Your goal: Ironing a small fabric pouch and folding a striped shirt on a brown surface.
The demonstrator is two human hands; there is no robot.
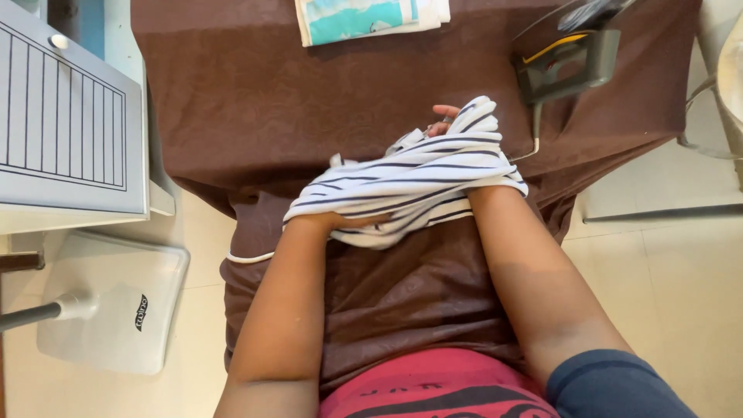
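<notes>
A white garment with dark stripes (418, 182) is bunched up over a brown cloth-covered board (255, 101). My left hand (329, 223) grips the garment's near left edge, fingers curled into the fabric. My right hand (443, 120) is inside the garment, mostly hidden; only the fingertips stick out at the far top edge. The garment wraps around that wrist.
A dark iron (569, 60) with a yellow stripe rests at the board's far right, its cord trailing toward the garment. A folded teal and white cloth (364, 17) lies at the far edge. A white cabinet (66, 116) and a white fan base (116, 306) stand to the left.
</notes>
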